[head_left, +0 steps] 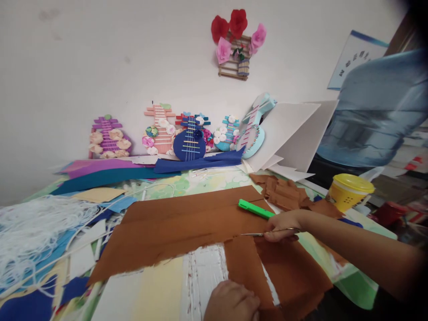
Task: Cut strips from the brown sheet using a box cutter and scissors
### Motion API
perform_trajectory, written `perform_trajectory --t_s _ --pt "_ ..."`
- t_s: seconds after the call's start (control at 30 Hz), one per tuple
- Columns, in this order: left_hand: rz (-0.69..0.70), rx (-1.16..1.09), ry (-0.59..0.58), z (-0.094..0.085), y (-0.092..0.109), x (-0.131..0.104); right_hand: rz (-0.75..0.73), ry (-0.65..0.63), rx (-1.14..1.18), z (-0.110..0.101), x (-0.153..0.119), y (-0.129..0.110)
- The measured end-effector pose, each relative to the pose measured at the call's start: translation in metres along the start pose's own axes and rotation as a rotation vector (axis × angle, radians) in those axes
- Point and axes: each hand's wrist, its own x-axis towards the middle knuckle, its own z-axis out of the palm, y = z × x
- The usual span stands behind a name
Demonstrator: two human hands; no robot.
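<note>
Pictured at a cluttered craft table: right hand (pixel 282 225) clenched around thin metal scissors (pixel 259 233), blades laid flat across a large brown felt sheet (pixel 180 232) spread mid-table. Left hand (pixel 232 303) closed, pressing down the sheet's near edge beside a cut strip. Bright green plastic utility knife (pixel 256 209) lying on the felt just beyond the scissors. Yellow lidded plastic tub (pixel 349 191) and brown felt offcuts (pixel 284 194) to the right. Judged likely to cut crooked had the soft, loose felt slipped under so light a hold
</note>
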Motion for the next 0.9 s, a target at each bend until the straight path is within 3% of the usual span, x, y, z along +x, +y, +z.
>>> perform_trajectory --t_s 0.2,0.37,0.9 --pt "-0.004 0.0 0.042 -0.004 0.001 0.007 -0.011 -0.006 -0.019 0.001 -0.003 0.006" --pt "0.059 -0.002 -0.007 0.0 -0.004 0.004 0.027 0.004 -0.017 0.003 -0.009 0.006" --pt "0.042 0.026 -0.066 0.007 -0.004 0.001 0.033 -0.05 -0.087 -0.003 0.002 -0.024"
